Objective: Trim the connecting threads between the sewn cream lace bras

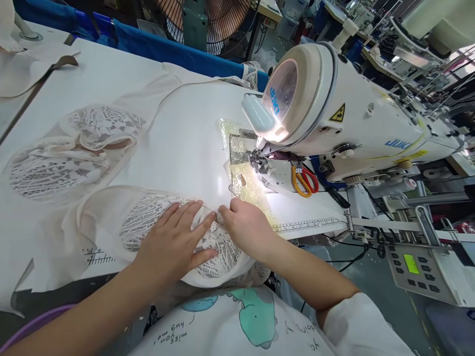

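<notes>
A cream bra with white lace cups (pixel 218 254) lies along the table's front edge. My left hand (pixel 178 232) rests flat across it, fingers spread over the lace. Close by on the right, my right hand (pixel 248 225) is closed, thumb and forefinger pinching the fabric where the two cups meet. Just beyond my right hand is the needle area of a white sewing machine (pixel 308 99), its lamp lit. A second cream lace bra (pixel 59 170) is spread out on the left of the table.
Orange-handled scissors (pixel 301 182) lie beside the machine's needle plate. A printed ruler (pixel 308 225) runs along the white table's (pixel 185 128) front edge. A control box (pixel 419 272) hangs at the right, and a fan (pixel 208 20) stands behind the blue cloth trough (pixel 159 47).
</notes>
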Motion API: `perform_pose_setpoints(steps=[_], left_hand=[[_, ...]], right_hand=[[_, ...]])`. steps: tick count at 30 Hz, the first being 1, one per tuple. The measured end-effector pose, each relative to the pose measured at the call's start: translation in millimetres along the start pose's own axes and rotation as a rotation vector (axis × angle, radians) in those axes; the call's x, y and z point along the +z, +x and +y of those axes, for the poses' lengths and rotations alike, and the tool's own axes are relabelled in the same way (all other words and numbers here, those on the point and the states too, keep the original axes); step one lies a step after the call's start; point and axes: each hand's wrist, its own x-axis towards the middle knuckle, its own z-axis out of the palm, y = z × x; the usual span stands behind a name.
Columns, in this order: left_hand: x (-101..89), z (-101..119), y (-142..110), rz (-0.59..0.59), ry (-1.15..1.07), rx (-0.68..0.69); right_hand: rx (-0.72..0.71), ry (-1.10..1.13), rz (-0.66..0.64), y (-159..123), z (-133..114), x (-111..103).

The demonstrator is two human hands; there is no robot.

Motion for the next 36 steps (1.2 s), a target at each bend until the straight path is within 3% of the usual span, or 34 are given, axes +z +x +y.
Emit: perform_pose_setpoints(steps=[6,16,25,31,36], left_hand=[[1.5,0,0,0.000,-0.006,-0.003],[1.3,0,1,-0.006,0.030,0.010],[-1.3,1,4,0.001,0.039,0.027],[-3.4,2,4,0.005,0.032,0.035],[-5.8,-12,6,-0.012,0.066,0.099]], right_hand=[[0.060,0.037,0.060,-16,5,-2],[0.047,0.135,0.078,4,1,10],[0.016,0.070,0.007,-2,3,7],[0.124,0.048,-0.097,-23,7,-8],[0.242,0.285,0.065,-33,9,-14]])
